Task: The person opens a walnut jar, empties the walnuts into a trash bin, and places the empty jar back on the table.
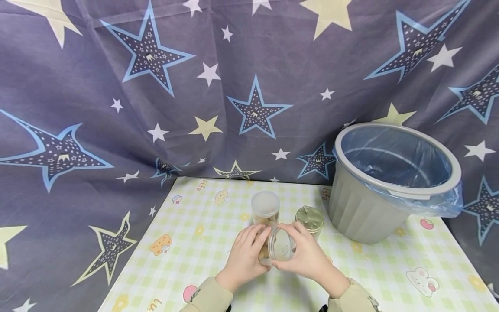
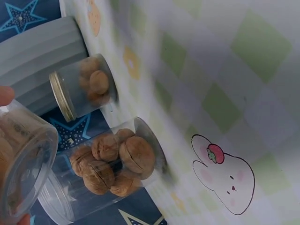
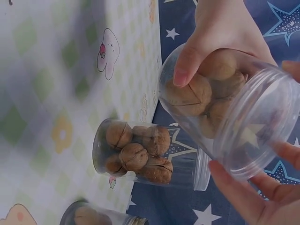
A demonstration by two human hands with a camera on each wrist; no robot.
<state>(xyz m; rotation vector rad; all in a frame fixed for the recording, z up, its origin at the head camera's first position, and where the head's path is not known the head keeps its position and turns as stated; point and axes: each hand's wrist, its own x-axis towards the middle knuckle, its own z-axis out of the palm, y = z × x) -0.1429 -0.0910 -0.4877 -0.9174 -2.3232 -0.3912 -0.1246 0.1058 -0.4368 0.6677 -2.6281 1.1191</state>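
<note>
A clear plastic jar of walnuts [image 3: 190, 96] is held above the table, tilted so its lid end [image 1: 283, 245] points right. My left hand [image 1: 245, 255] grips the jar's body, thumb pressed on its side in the right wrist view. Around the clear screw lid [image 3: 260, 126] curl the fingers of my right hand [image 1: 306, 255]; the lid sits at the jar's mouth. Behind my hands, a second walnut jar [image 2: 115, 164] with a translucent lid [image 1: 265, 203] stands upright. Right of it is a shorter jar [image 2: 89, 86] with a gold-coloured lid [image 1: 309, 218], also holding walnuts.
A grey bin [image 1: 362, 212] lined with a blue bag [image 1: 448, 203] stands at the table's back right. A green-checked cartoon cloth [image 1: 187, 255] covers the table. Behind it hangs a dark star-patterned curtain [image 1: 265, 52].
</note>
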